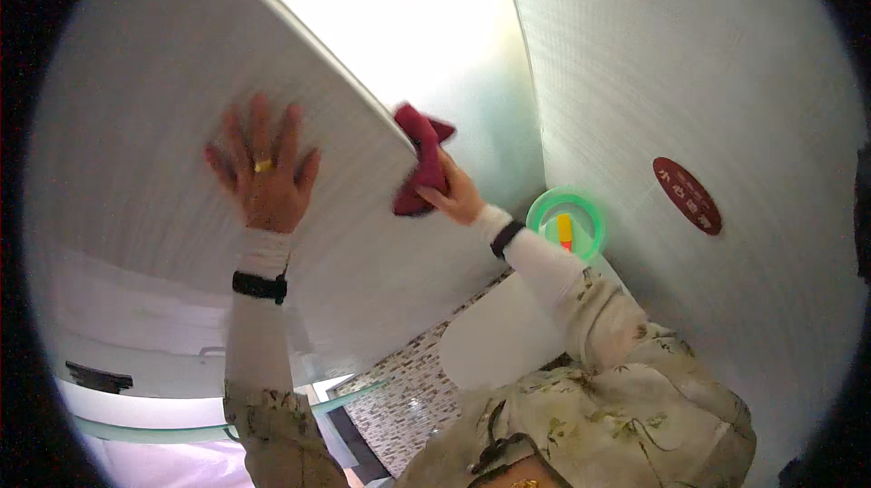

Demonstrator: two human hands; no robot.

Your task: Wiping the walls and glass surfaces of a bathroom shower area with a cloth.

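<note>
My left hand [269, 184] lies with fingers spread against a pale grey panel [172, 71], a gold ring on one finger. A dark red cloth [425, 148] is bunched in my right hand [461, 193], whose fingers are wrapped round it. The cloth sits over the panel's straight edge, beside the bright glowing surface [435, 16] beyond it. Parts of the right fingers are hidden behind the cloth. Each wrist carries a black band.
A green-rimmed bin [537, 205] with a yellow and red item [564, 229] inside stands right of my right forearm. The right wall [626, 62] bears a dark red oval sticker [687, 196]. Below are a white rounded surface [499, 329] and mosaic tiling [399, 397].
</note>
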